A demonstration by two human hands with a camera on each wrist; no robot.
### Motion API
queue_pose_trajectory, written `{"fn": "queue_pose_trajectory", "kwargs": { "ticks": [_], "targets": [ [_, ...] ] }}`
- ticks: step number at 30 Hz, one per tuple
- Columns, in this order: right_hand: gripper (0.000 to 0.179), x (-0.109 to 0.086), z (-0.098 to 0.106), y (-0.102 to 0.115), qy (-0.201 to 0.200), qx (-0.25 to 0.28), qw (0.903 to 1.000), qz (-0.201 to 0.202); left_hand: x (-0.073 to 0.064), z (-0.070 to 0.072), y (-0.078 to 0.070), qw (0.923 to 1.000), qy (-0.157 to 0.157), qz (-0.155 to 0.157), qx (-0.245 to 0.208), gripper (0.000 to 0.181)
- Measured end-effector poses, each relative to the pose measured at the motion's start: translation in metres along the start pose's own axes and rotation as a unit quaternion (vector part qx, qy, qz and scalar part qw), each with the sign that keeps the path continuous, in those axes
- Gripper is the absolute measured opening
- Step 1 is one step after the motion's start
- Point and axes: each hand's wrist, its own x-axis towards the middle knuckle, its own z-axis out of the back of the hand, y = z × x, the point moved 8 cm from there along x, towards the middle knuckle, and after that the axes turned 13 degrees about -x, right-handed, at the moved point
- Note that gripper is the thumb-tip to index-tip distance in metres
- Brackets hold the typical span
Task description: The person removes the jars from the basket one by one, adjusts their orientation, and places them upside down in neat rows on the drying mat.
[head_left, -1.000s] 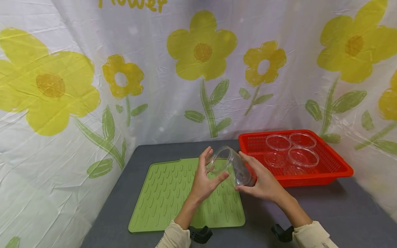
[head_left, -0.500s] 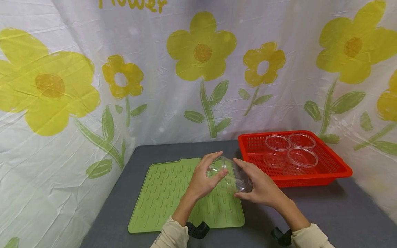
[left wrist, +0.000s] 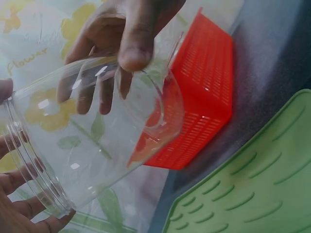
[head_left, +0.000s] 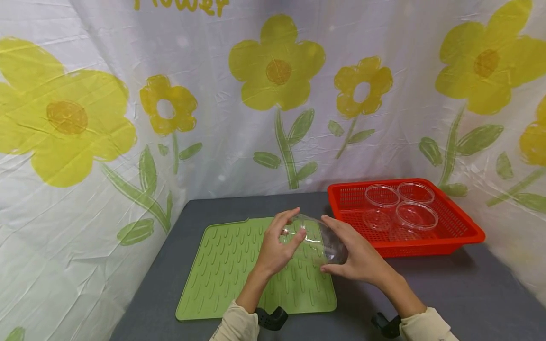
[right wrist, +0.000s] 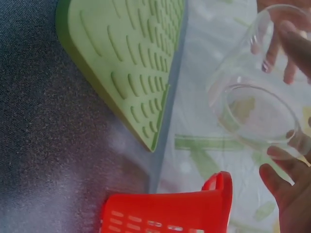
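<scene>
A clear plastic jar (head_left: 314, 239) with a threaded mouth is held on its side between both hands, above the green mat (head_left: 230, 274). Its mouth points left and its base right. My left hand (head_left: 275, 248) grips the jar around the mouth, fingers on the far side and thumb on the near side, as the left wrist view also shows at the threads. Around the base end, my right hand (head_left: 362, 253) holds the jar between thumb and fingers. In the right wrist view the round base of the jar (right wrist: 262, 114) faces the camera.
To the right, a red perforated basket (head_left: 426, 249) holds three similar clear jars (head_left: 415, 216) standing upright. The ridged mat lies on a dark grey table (head_left: 426, 284). A white curtain with yellow flowers (head_left: 277, 71) hangs behind the table.
The jar has come down slightly and lies more level, with its mouth turned further left. My left hand has closed in around the mouth; my right hand has lowered a little with the base.
</scene>
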Motion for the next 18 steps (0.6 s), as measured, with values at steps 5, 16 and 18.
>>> {"fn": "queue_pose_trajectory", "kwargs": {
  "ticks": [5, 16, 18],
  "targets": [
    [0.109, -0.002, 0.001, -0.012, -0.025, 0.097, 0.9935, -0.054, -0.004, 0.006, 0.006, 0.9982, -0.026, 0.01, -0.053, 0.049],
    [0.097, -0.007, -0.004, -0.031, -0.023, 0.252, 0.9613, -0.109, -0.011, 0.007, 0.017, 0.9887, -0.055, 0.026, -0.137, 0.045],
    [0.095, -0.007, -0.005, -0.031, -0.018, 0.268, 0.9569, -0.111, -0.01, 0.007, 0.018, 0.9868, -0.057, 0.03, -0.149, 0.044]
  ]
}}
